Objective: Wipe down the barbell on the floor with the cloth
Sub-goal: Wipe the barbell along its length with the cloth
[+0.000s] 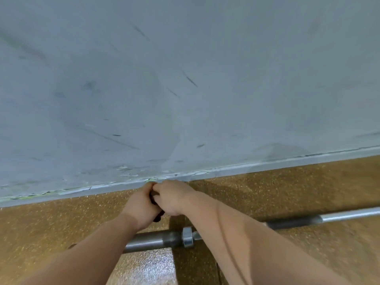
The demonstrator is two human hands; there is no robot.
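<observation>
A steel barbell (347, 214) lies on the speckled brown floor, running from lower left to the right edge, with a collar (188, 236) near its thick sleeve. My forearms cross over its middle and hide part of it. Beyond the bar, close to the wall, my left hand (139, 204) and my right hand (172, 197) are pressed together. Both grip a small dark cloth (157, 218); only slivers of it show between and below the fingers. Neither hand touches the barbell.
A scuffed grey wall (185, 89) fills the upper view, meeting the floor at a chipped baseboard (246, 166) just past my hands. Bare floor (308, 186) lies on both sides of the bar.
</observation>
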